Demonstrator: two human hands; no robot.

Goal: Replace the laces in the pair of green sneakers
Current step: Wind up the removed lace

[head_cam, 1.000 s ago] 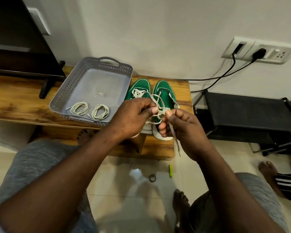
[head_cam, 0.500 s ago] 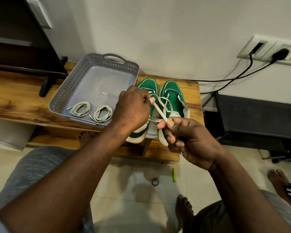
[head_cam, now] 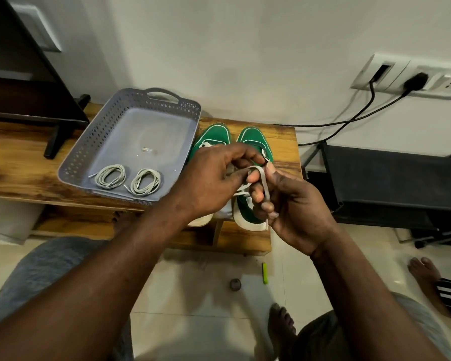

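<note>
1. Wooden bench [head_cam: 16, 162]: runs beneath and beyond both your hands and carries the basket and the shoes.
2. Black rack [head_cam: 391, 175]: stands right of your right hand, off the bench end.
3. Grey perforated basket [head_cam: 82, 147]: on the bench, just left of your left hand, its right wall beside the left shoe.
4. Your left hand [head_cam: 214, 178]: above the left sneaker, fingers curled, thumb and fingertips pinching the lace.
5. Your right hand [head_cam: 294, 204]: over the heel of the right sneaker, fingers curled round the same lace, fingertips almost meeting the left hand's.
6. Left green sneaker [head_cam: 214, 134]: toe pointing away from you, showing beyond your left knuckles; the middle is hidden by the hand.
7. Right green sneaker [head_cam: 253, 138]: beside its partner, toe beyond your fingers, white-soled heel showing under your right hand.
8. Wall socket plate [head_cam: 412, 76]: up and right of your right hand, two black plugs in it, their cables trailing down towards the rack.
9. Two coiled laces [head_cam: 111, 176] [head_cam: 145, 182]: side by side in the near end of the basket, left of your left hand.
10. Pale flat lace [head_cam: 264, 182]: arches between your hands, over your right fingers, its tail hanging below them.
11. Small green stick [head_cam: 264, 273]: on the floor tiles, below your right wrist.
12. Small round object [head_cam: 235, 284]: on the floor just beside the stick; what it is cannot be told.
</note>
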